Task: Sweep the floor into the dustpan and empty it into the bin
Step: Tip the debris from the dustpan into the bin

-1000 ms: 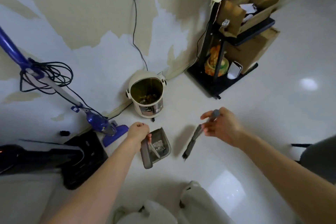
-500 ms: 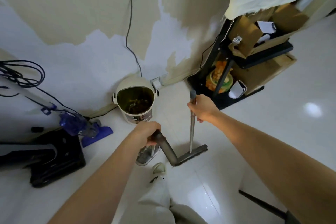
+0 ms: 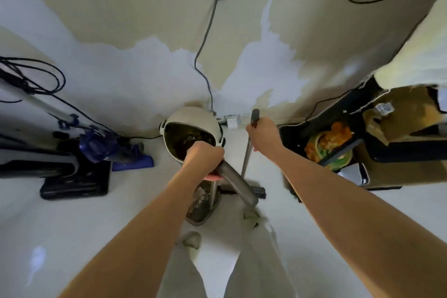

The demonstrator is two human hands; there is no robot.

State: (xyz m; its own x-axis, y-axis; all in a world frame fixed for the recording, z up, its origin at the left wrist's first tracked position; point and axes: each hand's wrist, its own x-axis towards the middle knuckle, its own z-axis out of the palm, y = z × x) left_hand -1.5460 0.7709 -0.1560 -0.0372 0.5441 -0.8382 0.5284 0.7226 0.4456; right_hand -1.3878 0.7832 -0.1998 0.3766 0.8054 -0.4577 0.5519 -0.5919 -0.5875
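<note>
A grey dustpan holding debris stands on the white floor just in front of my feet. My left hand is shut on the top of its thick grey handle. My right hand is shut on the thin broom handle, held almost upright; the dark broom head rests on the floor beside the dustpan. A cream round bin, lid open and dark rubbish inside, stands against the wall right behind my left hand.
A blue upright vacuum with a coiled black cable and a black floor machine stand at the left. At the right, a black shelf holds cardboard boxes and a colourful bowl. A cable hangs down the wall.
I have stood up and stepped toward the bin. The broom went from slanted to nearly upright, and the dustpan now hangs low by its long handle close to the bin.
</note>
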